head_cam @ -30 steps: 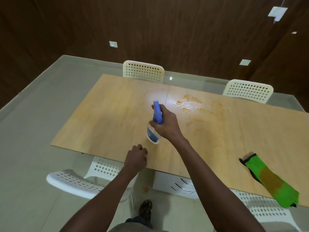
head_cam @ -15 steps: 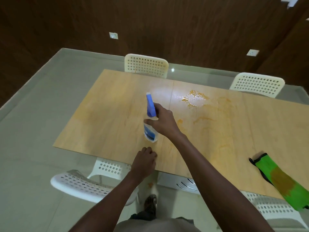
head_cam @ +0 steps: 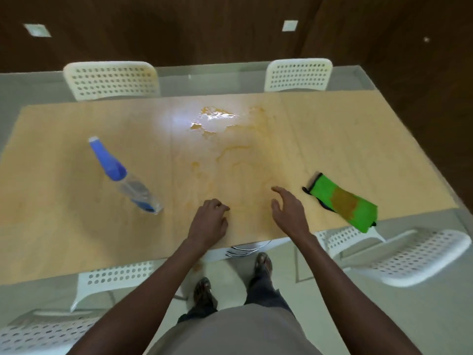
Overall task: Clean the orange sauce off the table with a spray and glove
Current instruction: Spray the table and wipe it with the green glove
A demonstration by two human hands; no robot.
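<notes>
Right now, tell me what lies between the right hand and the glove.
Nothing: in the head view only bare tabletop separates the open right hand from the green glove lying to its right, near the table's front edge.

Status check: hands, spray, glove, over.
Both hands empty: left hand curled, right hand open. Spray bottle on table. Green glove unworn. Orange sauce remains.

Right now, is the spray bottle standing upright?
Yes, upright: the spray bottle stands on its base on the table, blue nozzle on top, unheld.
</notes>
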